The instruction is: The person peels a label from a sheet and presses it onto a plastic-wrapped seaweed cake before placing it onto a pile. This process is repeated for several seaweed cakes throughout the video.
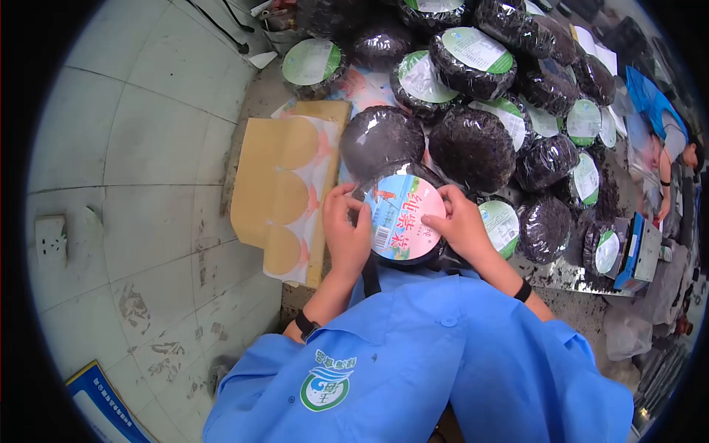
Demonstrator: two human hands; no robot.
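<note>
A round pink-and-blue label (402,218) with large Chinese characters faces up in front of my body. It lies over a dark, plastic-wrapped seaweed cake (413,170), most of which is hidden under it. At the label's left edge my left hand (347,227) has its fingers curled, thumb and fingertips on the rim. From the other side my right hand (461,223) grips the edge, its thumb pressing on the pink part. Just beyond are two more wrapped seaweed cakes, a left one (382,140) and a right one (473,148).
Yellow label backing sheets (258,181) lie left of my left hand, showing round blanks. Many wrapped cakes with green-and-white labels (473,50) are piled behind and to the right. A blue-and-white box (636,251) stands at the right, near another person's arm (665,181). A tiled wall (148,148) borders the left.
</note>
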